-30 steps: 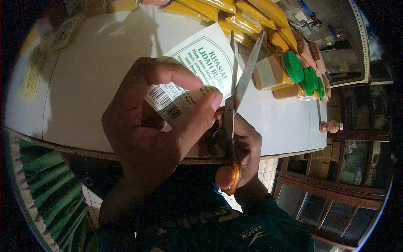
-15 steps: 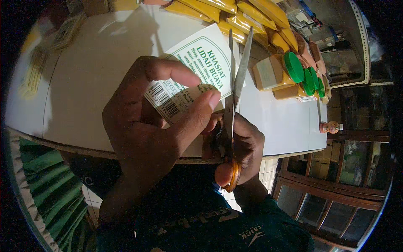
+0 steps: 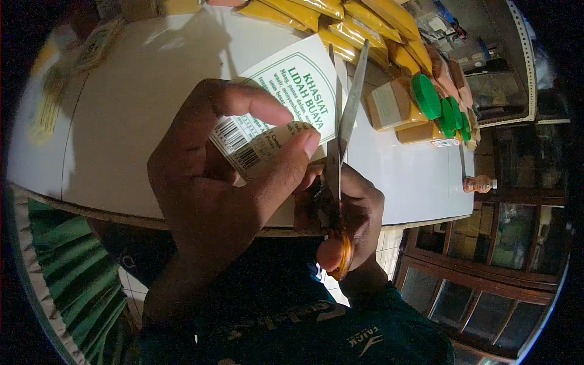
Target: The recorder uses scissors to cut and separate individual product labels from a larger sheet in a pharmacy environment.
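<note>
My left hand pinches a white paper label between thumb and forefinger. Green print, a green border and a black barcode cover the label, which is tilted above the table. My right hand grips a pair of scissors with amber-orange handles, its thumb through one loop. The blades point away from me and are spread apart. One blade runs along the label's right edge; whether the paper lies between the blades, I cannot tell. The other fingers of my right hand are partly hidden behind the scissors.
On the white table, yellow-filled plastic packets lie in a heap at the back. Brown-filled jars with green lids lie to their right. A small bottle is near the right edge. Stacked labels sit far left.
The scissor blades have spread slightly wider, and my right thumb has shifted a little to the right. My left hand and the label have hardly moved.
</note>
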### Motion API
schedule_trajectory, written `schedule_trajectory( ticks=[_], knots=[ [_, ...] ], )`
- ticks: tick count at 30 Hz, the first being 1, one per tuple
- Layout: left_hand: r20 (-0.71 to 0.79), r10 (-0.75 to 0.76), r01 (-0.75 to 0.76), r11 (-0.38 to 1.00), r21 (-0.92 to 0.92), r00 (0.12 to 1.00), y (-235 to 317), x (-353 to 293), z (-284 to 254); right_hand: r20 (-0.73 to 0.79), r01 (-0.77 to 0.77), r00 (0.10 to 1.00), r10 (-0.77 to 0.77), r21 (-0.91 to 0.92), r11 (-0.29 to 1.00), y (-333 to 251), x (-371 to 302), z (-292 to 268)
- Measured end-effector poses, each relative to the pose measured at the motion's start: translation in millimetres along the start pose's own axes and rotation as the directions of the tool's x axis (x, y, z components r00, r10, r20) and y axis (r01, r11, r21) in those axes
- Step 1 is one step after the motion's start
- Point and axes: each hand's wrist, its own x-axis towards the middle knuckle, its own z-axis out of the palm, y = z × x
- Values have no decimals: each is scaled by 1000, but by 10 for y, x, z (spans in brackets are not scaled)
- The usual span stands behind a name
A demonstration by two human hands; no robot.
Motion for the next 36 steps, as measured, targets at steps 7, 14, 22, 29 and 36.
schedule_trajectory(
  ticks=[7,14,22,29,36],
  knots=[
    [-5,43,-42,997,61,999,26,19,-3,3,-17,1000,17,0,1000,-13,-11,9],
    [-30,-2,3,1000,18,1000,55,24,14,21,-17,1000,16,22,1000,-18,-12,9],
    [-18,51,-50,997,59,999,24,23,2,14,-40,999,39,30,999,-6,-16,17],
    [-4,19,-19,1000,23,1000,6,24,16,9,-21,1000,21,22,1000,-18,-13,-1],
    [19,113,-115,991,67,993,-43,30,-9,3,-87,996,87,79,993,-68,-20,7]
  ],
)
